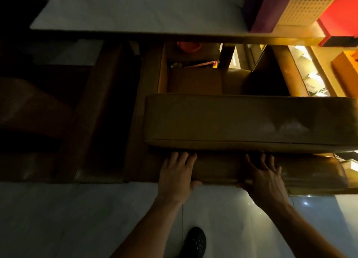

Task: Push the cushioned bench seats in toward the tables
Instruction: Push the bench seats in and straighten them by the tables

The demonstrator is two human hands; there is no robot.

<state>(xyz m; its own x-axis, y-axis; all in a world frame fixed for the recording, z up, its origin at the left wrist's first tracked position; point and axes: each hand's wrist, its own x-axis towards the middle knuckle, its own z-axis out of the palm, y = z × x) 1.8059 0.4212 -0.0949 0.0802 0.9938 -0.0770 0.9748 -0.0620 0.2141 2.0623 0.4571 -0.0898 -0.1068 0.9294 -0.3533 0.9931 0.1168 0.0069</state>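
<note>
Hands, left hand (pixel 177 177) and right hand (pixel 265 177), gripping bench seat (pixel 242 122) edge

1. Bench seat (pixel 242 120) under my hands: dull tan-brown cushion, a pale worn patch toward its right end.
2. Tabletop (pixel 135 12) beyond it: pale grey-white, plain.
3. Floor (pixel 77 219) by my feet: light grey glossy tiles, with a small white glint at right.
4. My shoe (pixel 194 242): black, dotted with small pale holes.
5. Perforated panel (pixel 310 4) top right: cream, with rows of dark dots.
6. Block (pixel 267 10) beside that panel: purple.
7. Surface (pixel 342 12) at the far right corner: bright red.
</note>
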